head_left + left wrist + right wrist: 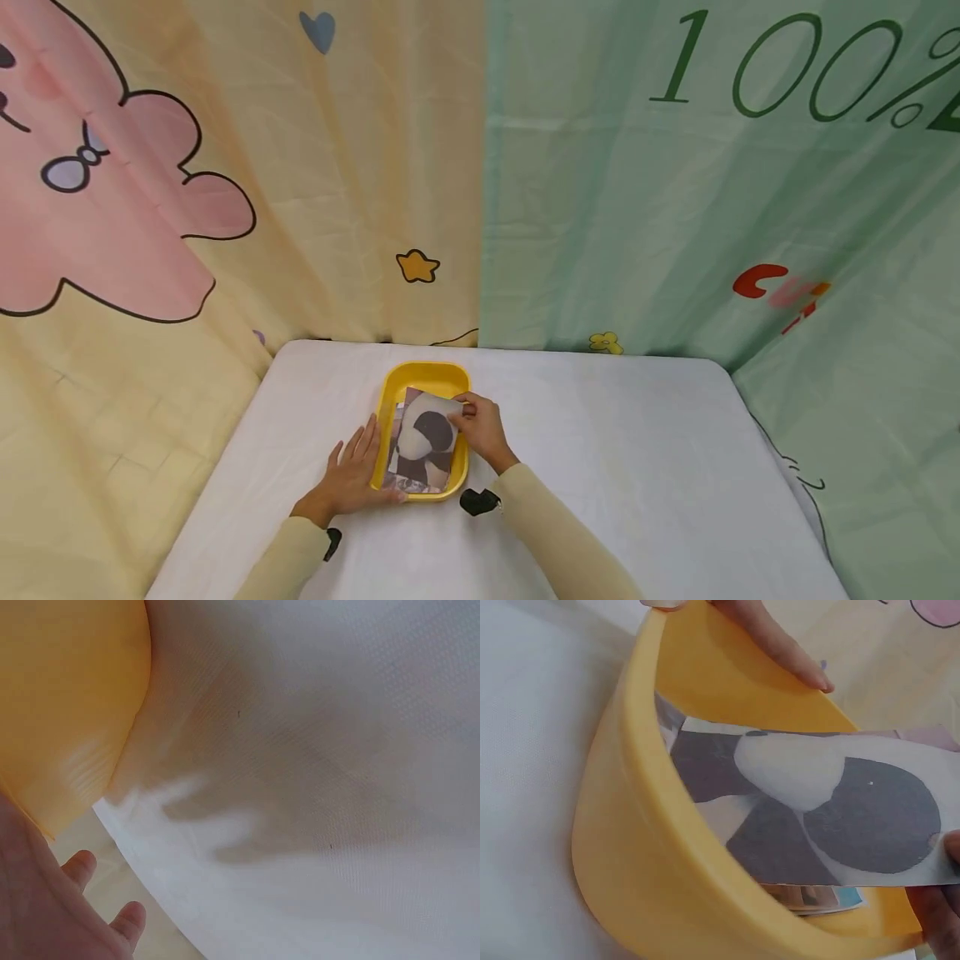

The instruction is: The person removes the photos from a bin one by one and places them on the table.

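So there's a yellow bin (441,375) sitting on a white-covered desk (615,467), a bit left of the middle. Treat the bin as a clock from the head view, with 12 at the far end.

The left hand (348,482) is parked around 8 o'clock, right up against the bin. Its fingers are straight and a little spread along the side, with the thumb round by the near rim at about 6:30. The right hand (483,429) is at 3 o'clock, and its thumb and fingers are pinching the edge of a printed card (416,442) up at roughly 2.

That card's got big dark and pale rounded patches on it. It's inside the bin, running from about 1 o'clock down to 6, and from the right wrist cam it sits at a slant. More printed sheets (817,899) peek out underneath it; can't really tell how many or what's on them.

Left wrist cam is mostly the bin's wall at 10 o'clock and a hand-shaped shadow on the desk.

Behind it all, a peach curtain (360,167) with a pink cartoon figure (90,200) hangs toward 10–11, and a green curtain (585,183) toward 1–2.
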### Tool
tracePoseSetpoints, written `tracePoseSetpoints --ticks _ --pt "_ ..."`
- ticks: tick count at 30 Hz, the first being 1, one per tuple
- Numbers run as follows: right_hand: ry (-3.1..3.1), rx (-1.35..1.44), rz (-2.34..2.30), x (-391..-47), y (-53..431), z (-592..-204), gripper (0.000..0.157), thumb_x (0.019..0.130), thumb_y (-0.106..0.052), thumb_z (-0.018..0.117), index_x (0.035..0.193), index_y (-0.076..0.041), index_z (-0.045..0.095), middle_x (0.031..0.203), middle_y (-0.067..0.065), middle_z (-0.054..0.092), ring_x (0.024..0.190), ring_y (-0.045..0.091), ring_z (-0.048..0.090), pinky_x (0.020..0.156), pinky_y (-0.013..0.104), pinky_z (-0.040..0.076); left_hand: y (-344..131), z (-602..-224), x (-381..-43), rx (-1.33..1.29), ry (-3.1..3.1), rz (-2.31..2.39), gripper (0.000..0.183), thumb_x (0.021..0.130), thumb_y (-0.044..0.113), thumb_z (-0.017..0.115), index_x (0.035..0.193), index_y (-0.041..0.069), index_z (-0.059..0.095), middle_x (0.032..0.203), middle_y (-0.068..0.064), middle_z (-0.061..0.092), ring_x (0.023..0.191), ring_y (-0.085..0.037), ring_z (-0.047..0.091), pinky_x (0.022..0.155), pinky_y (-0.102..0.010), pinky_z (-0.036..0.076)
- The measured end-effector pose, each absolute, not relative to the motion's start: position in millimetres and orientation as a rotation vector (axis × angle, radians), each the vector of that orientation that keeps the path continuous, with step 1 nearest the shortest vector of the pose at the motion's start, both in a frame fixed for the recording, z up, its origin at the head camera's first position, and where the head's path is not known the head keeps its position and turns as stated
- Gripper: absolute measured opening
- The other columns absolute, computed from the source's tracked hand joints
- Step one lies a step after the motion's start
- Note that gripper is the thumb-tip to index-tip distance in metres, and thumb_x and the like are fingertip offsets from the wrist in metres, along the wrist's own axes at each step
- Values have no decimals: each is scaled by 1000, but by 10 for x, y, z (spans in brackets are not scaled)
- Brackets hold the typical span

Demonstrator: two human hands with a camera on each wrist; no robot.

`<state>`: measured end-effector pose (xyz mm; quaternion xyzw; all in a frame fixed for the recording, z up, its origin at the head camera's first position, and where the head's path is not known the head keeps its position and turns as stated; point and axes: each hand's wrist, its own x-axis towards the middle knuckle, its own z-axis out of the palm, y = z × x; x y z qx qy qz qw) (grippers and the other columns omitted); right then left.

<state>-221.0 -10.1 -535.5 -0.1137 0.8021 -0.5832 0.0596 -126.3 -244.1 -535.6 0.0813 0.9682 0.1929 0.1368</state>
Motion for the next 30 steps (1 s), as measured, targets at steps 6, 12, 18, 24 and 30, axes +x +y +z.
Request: tracePoseSetpoints --ticks 6,12,18,24,30 --pt "2225 -217 -2030 -2326 101 -5307 26 84 3 70 109 9 65 81 24 70 70 31 69 65 39 59 -2441 -5356 -1271 226 2805 558 129 70 73 66 150 -9 5 160 -22 -3 145 -42 7 111 -64 4" --pt "2080 -64 -2206 -2494 309 -5302 28 84 3 70 111 10 64 92 21 71 75 20 69 62 38 59 -2442 -5356 -1271 217 2801 558 131 70 73 66 151 -8 4 160 -22 -3 144 -41 9 111 -63 5" --pt "2096 79 -2263 -2656 612 -5256 30 85 2 70 114 5 62 89 14 72 69 13 67 57 30 58 -2429 -5375 -1287 188 2782 562 132 69 74 66 151 -7 1 160 -21 -4 144 -41 9 111 -63 5" --pt "2095 197 -2259 -2796 954 -5301 34 86 -1 70 118 2 59 87 8 72 69 11 66 56 26 56 -2427 -5393 -1302 184 2781 573 133 68 74 66 151 -6 1 160 -21 -5 144 -41 9 111 -63 5" --pt "2133 304 -2183 -2881 1156 -5431 36 87 -4 71 119 3 58 81 3 69 69 10 65 57 26 54 -2424 -5404 -1314 184 2782 572 133 67 74 68 151 -6 2 160 -21 -5 144 -40 9 111 -64 5"
